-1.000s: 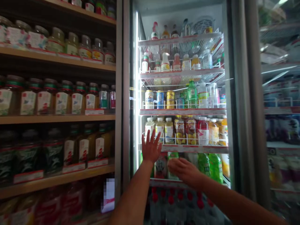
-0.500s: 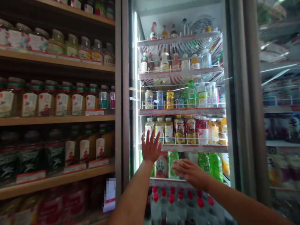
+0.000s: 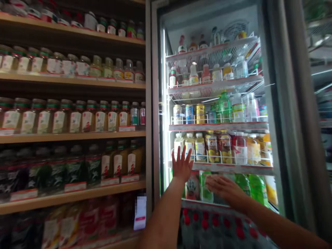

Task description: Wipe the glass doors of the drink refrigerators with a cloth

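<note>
My left hand [image 3: 182, 166] is raised with its fingers spread, in front of a lit drinks fridge [image 3: 158, 145]. It holds nothing and partly covers the pale-yellow bottles [image 3: 199, 147] on the fourth shelf. Lower and to its right, my right hand [image 3: 224, 186] is stretched out flat, fingers together and pointing left, also holding nothing. Behind that hand are green bottles [image 3: 258, 188] and a pink-labelled bottle [image 3: 192, 186] on the shelf below. Whether either hand touches glass cannot be made out.
Wooden shelves [image 3: 77, 136] packed with bottled juices stand on the left. Red-capped clear bottles [image 3: 204, 224] fill the fridge bottom, and cans [image 3: 200, 114] stand midway up. A blurred pale screen [image 3: 140, 212] shows by the fridge frame. Another fridge section [image 3: 320, 103] is on the right.
The view has turned left, so the fridge and both hands appear further right and slightly lower. More of the wooden shelves shows. Both hands keep nearly the same pose.
</note>
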The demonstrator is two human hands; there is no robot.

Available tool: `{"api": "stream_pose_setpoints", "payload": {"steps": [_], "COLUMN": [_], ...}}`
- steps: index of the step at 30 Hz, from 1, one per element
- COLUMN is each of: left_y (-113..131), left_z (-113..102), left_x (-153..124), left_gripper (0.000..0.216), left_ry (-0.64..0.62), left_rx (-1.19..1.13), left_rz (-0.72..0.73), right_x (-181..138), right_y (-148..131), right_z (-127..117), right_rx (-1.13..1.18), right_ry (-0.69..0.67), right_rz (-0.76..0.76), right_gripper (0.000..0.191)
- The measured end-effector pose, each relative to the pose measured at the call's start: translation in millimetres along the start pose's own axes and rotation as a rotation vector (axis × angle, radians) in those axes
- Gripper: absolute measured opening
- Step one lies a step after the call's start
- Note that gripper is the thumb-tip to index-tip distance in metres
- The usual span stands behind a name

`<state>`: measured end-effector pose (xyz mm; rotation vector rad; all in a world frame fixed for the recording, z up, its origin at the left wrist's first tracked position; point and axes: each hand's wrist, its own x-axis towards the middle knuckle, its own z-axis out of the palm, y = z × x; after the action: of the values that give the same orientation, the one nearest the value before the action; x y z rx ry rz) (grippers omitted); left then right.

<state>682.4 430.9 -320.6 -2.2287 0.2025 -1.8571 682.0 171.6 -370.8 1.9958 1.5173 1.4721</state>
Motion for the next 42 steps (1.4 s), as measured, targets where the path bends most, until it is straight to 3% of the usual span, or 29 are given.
{"api": "stream_pose_setpoints", "payload": {"steps": [4,6,8,12,14,18,20,22,24,26,27,29,31,34,36,38,40,42], "left_y": [-0.1,0.0,0.2,0.6,1.2,2.2,2.1,1.8,1.6,1.9,2.3,3.3,4.5,5.4,5.2,4.3,3.2,2.5], "left_z": [-2.5,-2.4,-2.4,-5.3,-8.0,-11.2,-11.6,-11.8,-11.5,-10.3,-9.3,-6.3,-2.4,3.8,7.4,10.1,11.8,12.6], "left_x": [0.4,0.2,0.1,0.3,0.6,1.7,1.9,1.8,1.6,1.4,1.2,0.8,0.3,-0.9,-1.9,-2.6,-3.0,-3.1], "left_gripper": [0.074,0.073,0.072,0.073,0.073,0.073,0.072,0.072,0.073,0.073,0.073,0.072,0.072,0.074,0.074,0.074,0.074,0.075], "left_ry": [0.000,0.005,0.019,0.016,-0.024,-0.107,-0.116,-0.108,-0.091,-0.069,-0.059,-0.044,-0.036,-0.017,0.003,0.024,0.039,0.052], "left_rx": [-0.003,-0.003,-0.001,-0.003,-0.014,-0.052,-0.063,-0.068,-0.068,-0.065,-0.063,-0.057,-0.051,-0.042,-0.034,-0.027,-0.027,-0.034], "left_rz": [0.006,-0.001,-0.008,-0.007,-0.012,-0.024,-0.024,-0.025,-0.023,-0.020,-0.022,-0.029,-0.041,-0.047,-0.043,-0.035,-0.029,-0.024], "right_x": [22.5,23.5,15.4,-1.1,1.6,12.1,5.7,-8.0,-19.9,-21.5,-17.5,-2.9,12.6,18.4,9.2,-0.9,-2.3,7.8], "right_y": [39.8,39.0,22.6,-0.9,10.3,42.8,37.4,16.8,-3.7,-8.0,-2.1,20.4,42.7,42.5,20.1,-2.4,-8.9,3.7], "right_z": [-21.8,-23.0,-15.8,-6.1,-13.6,-25.8,-20.4,-9.9,-0.8,0.7,-2.1,-12.3,-21.4,-19.0,-7.3,4.3,8.4,3.8], "right_rx": [-0.134,-0.174,-0.187,-0.123,-0.096,-0.130,-0.151,-0.133,-0.068,-0.003,0.007,-0.028,-0.098,-0.153,-0.129,-0.054,-0.006,-0.001], "right_ry": [0.210,0.255,0.189,0.033,0.050,0.157,0.177,0.107,-0.005,-0.066,-0.063,0.021,0.187,0.325,0.240,0.105,0.046,0.081], "right_rz": [0.423,0.489,0.391,-0.036,-0.010,0.366,0.465,0.381,0.167,-0.009,-0.021,0.112,0.346,0.540,0.454,0.158,-0.027,0.032], "right_gripper": [0.063,0.066,0.069,0.059,0.055,0.059,0.061,0.067,0.070,0.069,0.067,0.065,0.065,0.066,0.066,0.066,0.065,0.065]}}
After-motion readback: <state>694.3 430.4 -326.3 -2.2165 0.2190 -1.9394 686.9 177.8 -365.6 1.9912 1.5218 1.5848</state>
